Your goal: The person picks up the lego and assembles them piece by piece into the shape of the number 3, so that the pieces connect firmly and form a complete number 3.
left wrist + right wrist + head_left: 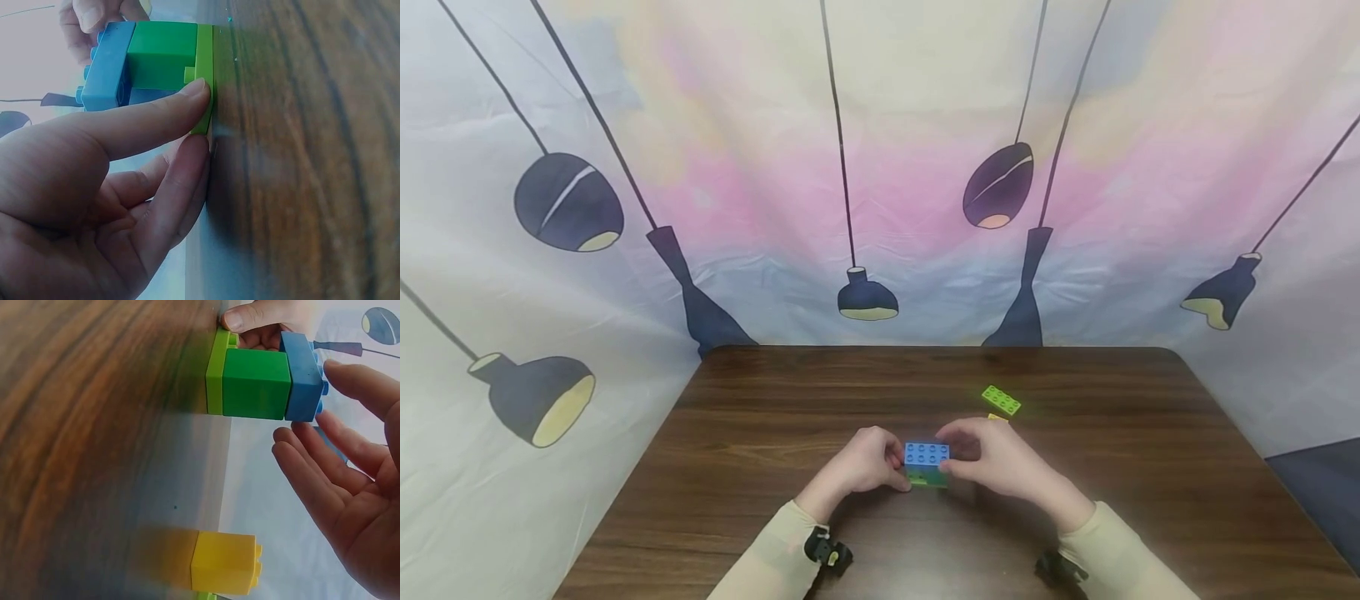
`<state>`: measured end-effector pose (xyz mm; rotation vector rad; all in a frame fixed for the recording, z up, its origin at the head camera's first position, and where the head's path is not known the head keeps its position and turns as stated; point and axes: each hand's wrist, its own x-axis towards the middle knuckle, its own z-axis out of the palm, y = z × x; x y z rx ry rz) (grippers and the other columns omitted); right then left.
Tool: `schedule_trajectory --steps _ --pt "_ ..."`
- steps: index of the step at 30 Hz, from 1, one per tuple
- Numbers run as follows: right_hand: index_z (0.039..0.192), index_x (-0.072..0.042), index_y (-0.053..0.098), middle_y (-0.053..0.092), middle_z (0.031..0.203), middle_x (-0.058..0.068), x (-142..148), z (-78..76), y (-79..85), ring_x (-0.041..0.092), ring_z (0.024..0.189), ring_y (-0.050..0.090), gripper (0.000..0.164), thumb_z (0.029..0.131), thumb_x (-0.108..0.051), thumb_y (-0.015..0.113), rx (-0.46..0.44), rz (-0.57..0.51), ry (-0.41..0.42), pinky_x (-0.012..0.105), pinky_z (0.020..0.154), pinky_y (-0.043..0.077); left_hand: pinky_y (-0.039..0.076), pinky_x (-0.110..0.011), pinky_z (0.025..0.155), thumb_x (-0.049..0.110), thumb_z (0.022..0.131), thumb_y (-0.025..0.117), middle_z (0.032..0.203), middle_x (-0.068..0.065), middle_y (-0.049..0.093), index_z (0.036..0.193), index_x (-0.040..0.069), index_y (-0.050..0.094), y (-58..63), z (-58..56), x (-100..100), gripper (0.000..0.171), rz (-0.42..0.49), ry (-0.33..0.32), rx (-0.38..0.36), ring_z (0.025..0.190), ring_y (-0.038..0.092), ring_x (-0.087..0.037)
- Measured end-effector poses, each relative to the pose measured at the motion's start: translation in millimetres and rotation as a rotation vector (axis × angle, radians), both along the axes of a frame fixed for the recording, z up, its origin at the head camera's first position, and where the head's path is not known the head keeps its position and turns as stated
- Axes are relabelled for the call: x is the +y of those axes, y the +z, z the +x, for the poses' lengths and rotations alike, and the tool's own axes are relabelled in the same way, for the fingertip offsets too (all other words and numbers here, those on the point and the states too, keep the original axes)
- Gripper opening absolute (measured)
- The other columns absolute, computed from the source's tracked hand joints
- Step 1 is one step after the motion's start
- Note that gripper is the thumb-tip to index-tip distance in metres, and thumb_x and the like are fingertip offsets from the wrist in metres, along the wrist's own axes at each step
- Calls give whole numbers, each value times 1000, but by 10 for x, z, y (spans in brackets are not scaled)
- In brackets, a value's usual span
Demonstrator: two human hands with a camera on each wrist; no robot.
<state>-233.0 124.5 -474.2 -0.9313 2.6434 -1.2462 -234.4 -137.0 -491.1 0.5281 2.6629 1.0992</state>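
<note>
A small stack of toy building bricks stands on the table in front of me. It has a lime-green base (pixel 205 56), a green brick (pixel 256 384) above it and a blue eight-stud brick (pixel 927 453) on top. More blue shows beside the green brick in the left wrist view. My left hand (pixel 871 460) pinches the end of the lime base between thumb and fingers. Around the right end of the top blue brick is my right hand (pixel 1000 457), its thumb near the studs and its fingers loosely bent at the side.
A yellow brick (pixel 225 562) stands on the dark wooden table (pixel 775 417), partly hidden by my right hand in the head view. Beyond it lies a loose lime-green brick (pixel 1002 400). A printed cloth (pixel 925 208) hangs behind the table's far edge.
</note>
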Motion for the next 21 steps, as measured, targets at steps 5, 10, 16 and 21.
schedule_trajectory --steps 5,10,16,21 --pt "115 -12 79 77 111 -5 21 -12 5 10 99 74 29 92 -27 88 31 17 -15 35 88 59 51 -29 68 8 72 99 78 3 65 84 7 72 -1 4 -1 30 -3 -4 4 72 59 -10" --pt "108 -16 81 77 106 -9 15 -4 6 8 98 71 21 91 -26 88 58 36 -33 35 88 58 51 -29 67 8 72 99 78 3 65 84 7 72 6 14 -4 30 -4 -2 5 73 59 -11" --pt "106 -16 81 77 104 -7 -33 43 15 8 94 71 19 90 -22 88 77 44 -66 33 84 59 51 -30 67 9 72 99 79 2 66 84 7 72 9 16 -4 30 -11 0 5 73 59 -11" --pt "108 -15 81 76 102 -7 -57 66 2 4 85 69 20 89 -17 88 84 41 -65 30 76 58 51 -30 68 9 73 99 80 2 65 85 6 72 12 17 -2 30 -12 -6 3 74 59 -11"
